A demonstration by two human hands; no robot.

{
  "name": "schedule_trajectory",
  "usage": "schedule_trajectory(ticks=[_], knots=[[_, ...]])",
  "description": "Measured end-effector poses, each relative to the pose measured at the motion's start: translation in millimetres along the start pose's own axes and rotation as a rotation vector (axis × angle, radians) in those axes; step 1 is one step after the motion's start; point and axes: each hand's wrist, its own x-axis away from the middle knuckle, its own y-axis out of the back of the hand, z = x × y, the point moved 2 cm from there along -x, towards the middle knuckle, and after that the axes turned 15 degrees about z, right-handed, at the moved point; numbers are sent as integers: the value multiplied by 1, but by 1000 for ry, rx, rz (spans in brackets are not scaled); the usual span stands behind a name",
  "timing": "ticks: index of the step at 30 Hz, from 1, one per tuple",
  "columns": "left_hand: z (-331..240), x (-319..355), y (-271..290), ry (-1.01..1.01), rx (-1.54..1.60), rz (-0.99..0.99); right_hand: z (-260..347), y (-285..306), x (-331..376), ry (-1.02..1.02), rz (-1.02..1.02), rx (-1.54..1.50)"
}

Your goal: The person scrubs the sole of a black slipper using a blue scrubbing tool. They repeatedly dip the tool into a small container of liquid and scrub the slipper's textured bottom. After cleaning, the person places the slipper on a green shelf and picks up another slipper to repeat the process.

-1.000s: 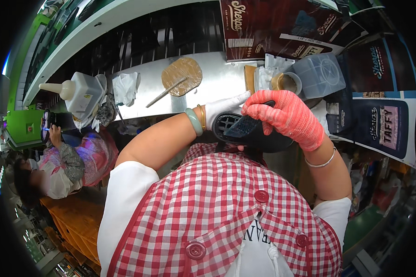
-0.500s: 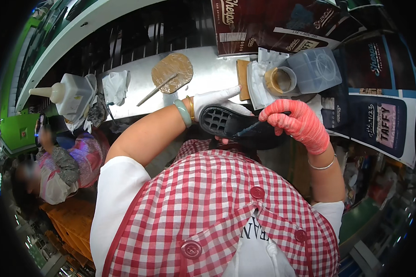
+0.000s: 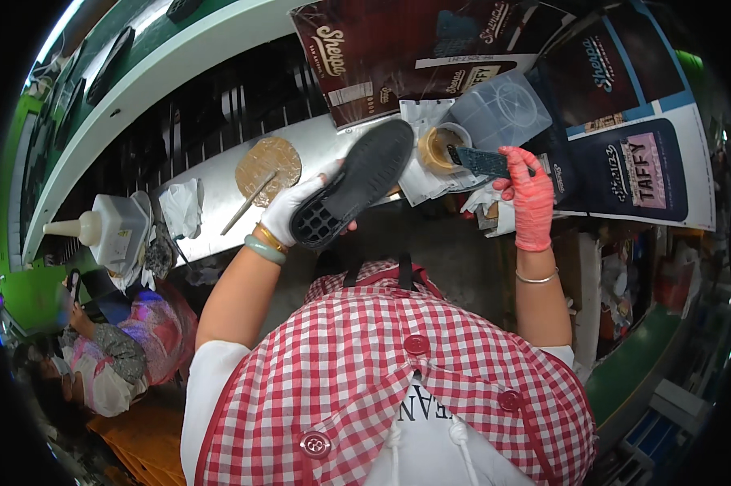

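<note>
A black shoe sole [image 3: 374,166] is held tilted by my left hand [image 3: 290,212], which wears a white glove. The fingers wrap around its heel end, where a grid of hollows shows. My right hand [image 3: 532,198], in a coral knit glove, grips a flat, dark blue-black brush [image 3: 487,163] by its end. The brush points left, its far end at the rim of a round cup [image 3: 437,146] stained with yellow-brown glue. Whether its tip touches the glue, I cannot tell.
Behind the cup stands a clear plastic container [image 3: 503,113]. A glue-crusted round lid [image 3: 268,166] bears a stick [image 3: 248,202]. A white squeeze bottle [image 3: 114,231] and crumpled white paper [image 3: 181,209] lie left; printed sheets [image 3: 625,174] lie right. Another person [image 3: 134,344] sits at far left.
My right hand has carried the brush off the sole and over to the glue cup. My left hand has moved left with the sole, whose toe now points up and away.
</note>
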Motion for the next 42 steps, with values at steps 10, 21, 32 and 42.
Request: schedule_trajectory(ticks=[10,21,32,42], knots=[[35,2,22,-400,-207,-253,-77,-2,-32,-51,-10,137],[69,-2,82,-481,-1086,-496,-81,-9,-48,-108,42,171],[18,-31,-19,-801,-1497,-578,-6,-62,2,-82,215,-377],[-33,-48,-100,-572,195,-253,80,-115,54,-74,435,-460]])
